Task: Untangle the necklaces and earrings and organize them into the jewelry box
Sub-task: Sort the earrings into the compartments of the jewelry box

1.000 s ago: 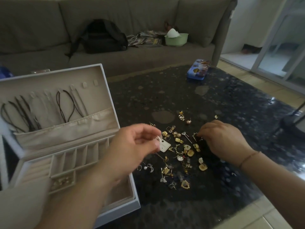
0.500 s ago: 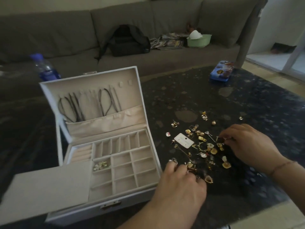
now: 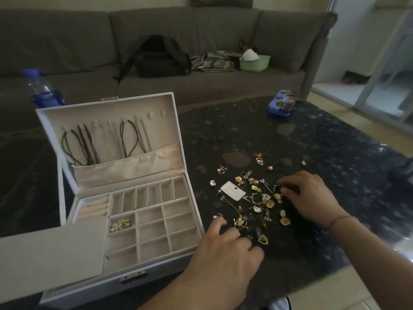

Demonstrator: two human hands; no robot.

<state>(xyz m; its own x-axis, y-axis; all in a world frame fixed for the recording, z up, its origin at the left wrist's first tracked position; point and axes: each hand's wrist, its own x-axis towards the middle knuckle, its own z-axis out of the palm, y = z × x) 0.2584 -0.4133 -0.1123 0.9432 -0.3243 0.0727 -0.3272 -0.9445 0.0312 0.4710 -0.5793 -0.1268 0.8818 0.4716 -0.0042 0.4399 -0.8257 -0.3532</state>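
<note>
A: What do we see on the table (image 3: 290, 139)?
B: Dark speckled top. Box (image 3: 125, 222) on the left, lid up. Earrings (image 3: 252, 198) lie scattered right of it, well apart from the tray.

A: Hands?
B: Left hand (image 3: 225, 247) sits palm down at the near edge of the pile, fingers bent onto the pieces. We can't tell if it grasps one. Right hand (image 3: 310, 198) is at the pile's right edge, fingertips curled among the earrings. Its grip is also unclear, the tips are too small to read.

A: Necklaces?
B: Dark cords (image 3: 87, 146) hang inside the lid, lower ends tucked in the fabric pocket (image 3: 127, 168). More cords sit to their right on the same row of hooks.

A: Anything in the tray?
B: One compartment holds a small gold cluster (image 3: 120, 224), left column of the square grid, just below the narrow slots. A flat pale panel (image 3: 51, 251) covers the box's front left corner.

A: Other stuff?
B: White card (image 3: 233, 190) lies in the pile's left part. Blue tin (image 3: 282, 103) at the far edge. Bottle (image 3: 43, 90) behind the box. Backpack (image 3: 161, 57), magazines (image 3: 214, 61) and green bowl (image 3: 254, 62) on the sofa (image 3: 67, 41).
</note>
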